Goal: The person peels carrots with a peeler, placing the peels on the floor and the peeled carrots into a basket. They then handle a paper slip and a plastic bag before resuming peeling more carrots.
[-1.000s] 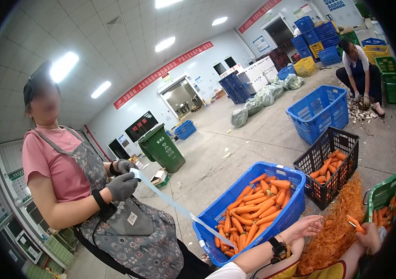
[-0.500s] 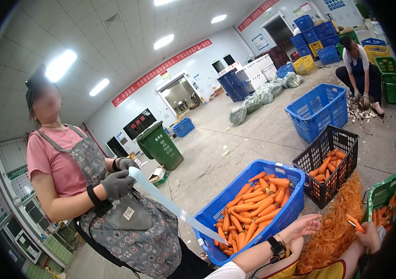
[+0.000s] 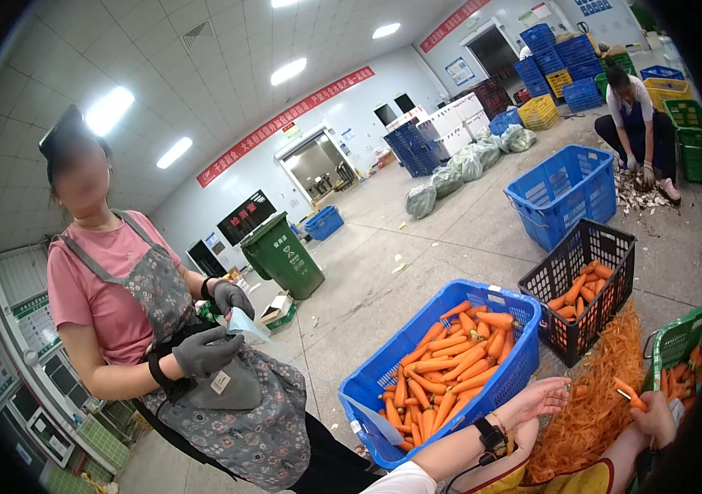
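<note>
My left hand point(image 3: 542, 398) is palm up with its fingers loosely curled and nothing in it, right of a blue crate point(image 3: 524, 366) full of unpeeled-looking carrots point(image 3: 445, 366). My right hand point(image 3: 655, 420) is closed around an orange peeler point(image 3: 636, 403) with a slim metal blade. Beneath and between my hands lies a heap of orange carrot peelings point(image 3: 594, 420). Beside my right hand, a green crate point(image 3: 662, 350) holds more carrots. At the left stands a person in a pink shirt and flowered apron, whose grey-gloved hands point(image 3: 207, 352) hold a light blue strip point(image 3: 244, 323).
A black crate point(image 3: 561, 276) with some carrots stands beyond the peelings, before an empty blue crate point(image 3: 561, 198). Farther off are a green wheeled bin point(image 3: 285, 259), filled bags point(image 3: 470, 165) and stacked crates point(image 3: 548, 62). Another person point(image 3: 639, 123) crouches at far right.
The standing person's hands have lowered and drawn apart, and the long strip that stretched toward the carrot crate now looks short and folded by the gloves. My hands stay nearly still.
</note>
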Demonstrator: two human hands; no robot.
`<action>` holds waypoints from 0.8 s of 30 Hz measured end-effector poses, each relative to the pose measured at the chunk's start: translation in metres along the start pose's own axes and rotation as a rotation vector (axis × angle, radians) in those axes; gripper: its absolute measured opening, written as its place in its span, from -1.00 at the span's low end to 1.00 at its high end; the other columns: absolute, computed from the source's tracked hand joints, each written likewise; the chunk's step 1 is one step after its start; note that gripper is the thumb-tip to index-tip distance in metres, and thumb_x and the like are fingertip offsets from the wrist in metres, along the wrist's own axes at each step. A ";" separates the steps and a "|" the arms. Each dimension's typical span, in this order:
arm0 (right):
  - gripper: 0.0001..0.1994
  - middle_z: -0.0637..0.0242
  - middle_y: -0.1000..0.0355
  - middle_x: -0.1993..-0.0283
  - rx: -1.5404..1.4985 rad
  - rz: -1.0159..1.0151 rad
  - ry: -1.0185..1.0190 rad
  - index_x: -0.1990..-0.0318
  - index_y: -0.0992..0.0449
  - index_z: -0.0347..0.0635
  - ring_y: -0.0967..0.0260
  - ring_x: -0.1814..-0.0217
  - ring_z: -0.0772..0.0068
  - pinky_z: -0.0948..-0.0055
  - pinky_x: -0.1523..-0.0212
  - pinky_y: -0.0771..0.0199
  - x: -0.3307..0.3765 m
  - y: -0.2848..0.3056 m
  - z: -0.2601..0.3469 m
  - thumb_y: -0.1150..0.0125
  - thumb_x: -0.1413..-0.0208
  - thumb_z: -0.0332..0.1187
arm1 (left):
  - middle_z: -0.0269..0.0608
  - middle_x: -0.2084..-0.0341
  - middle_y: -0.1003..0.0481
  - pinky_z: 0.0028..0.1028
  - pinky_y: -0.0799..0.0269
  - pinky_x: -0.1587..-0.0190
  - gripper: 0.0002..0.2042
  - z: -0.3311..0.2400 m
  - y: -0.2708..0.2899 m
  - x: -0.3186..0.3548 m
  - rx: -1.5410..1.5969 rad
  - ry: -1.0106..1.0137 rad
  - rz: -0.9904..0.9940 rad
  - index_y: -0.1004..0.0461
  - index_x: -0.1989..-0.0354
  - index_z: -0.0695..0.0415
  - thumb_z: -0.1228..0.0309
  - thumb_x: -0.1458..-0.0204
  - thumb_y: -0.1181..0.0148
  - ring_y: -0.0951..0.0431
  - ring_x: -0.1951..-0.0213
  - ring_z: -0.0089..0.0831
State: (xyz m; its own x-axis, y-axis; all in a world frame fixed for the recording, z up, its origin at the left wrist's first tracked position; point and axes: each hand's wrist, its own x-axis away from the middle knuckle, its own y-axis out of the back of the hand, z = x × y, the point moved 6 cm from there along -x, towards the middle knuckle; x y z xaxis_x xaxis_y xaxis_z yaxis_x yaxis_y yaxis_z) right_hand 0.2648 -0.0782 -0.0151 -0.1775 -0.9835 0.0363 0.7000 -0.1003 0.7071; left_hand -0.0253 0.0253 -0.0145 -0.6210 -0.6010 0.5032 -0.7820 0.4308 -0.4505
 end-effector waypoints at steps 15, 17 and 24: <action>-0.78 0.05 -0.28 0.69 -0.013 -0.041 0.067 0.55 -0.45 -0.43 -0.35 0.62 0.16 0.29 0.53 -0.29 0.000 0.000 -0.001 -0.26 0.29 -0.39 | -0.44 0.46 -0.40 -0.51 -0.45 0.20 -0.64 0.006 0.003 -0.005 -0.061 0.002 -0.031 -0.27 -0.14 0.10 0.27 -0.20 0.00 -0.45 0.34 -0.59; -0.78 0.06 -0.28 0.69 -0.019 -0.031 0.046 0.54 -0.45 -0.43 -0.35 0.62 0.18 0.29 0.53 -0.30 0.001 0.001 0.000 -0.26 0.28 -0.39 | -0.46 0.48 -0.38 -0.52 -0.45 0.23 -0.66 0.006 0.003 -0.006 -0.044 -0.002 -0.016 -0.28 -0.10 0.08 0.24 -0.21 0.03 -0.45 0.36 -0.58; -0.78 0.07 -0.28 0.69 -0.026 -0.021 0.013 0.52 -0.46 -0.43 -0.34 0.62 0.21 0.30 0.53 -0.30 0.004 0.004 0.004 -0.26 0.27 -0.40 | -0.44 0.49 -0.39 -0.51 -0.46 0.25 -0.67 0.007 0.003 -0.006 0.003 -0.003 -0.024 -0.28 -0.09 0.10 0.24 -0.22 0.04 -0.46 0.37 -0.56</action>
State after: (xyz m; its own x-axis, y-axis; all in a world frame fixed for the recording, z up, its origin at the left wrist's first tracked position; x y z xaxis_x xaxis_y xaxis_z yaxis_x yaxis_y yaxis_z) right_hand 0.2642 -0.0817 -0.0090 -0.1833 -0.9830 0.0118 0.7137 -0.1248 0.6892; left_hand -0.0236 0.0258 -0.0241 -0.6020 -0.6131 0.5116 -0.7964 0.4144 -0.4405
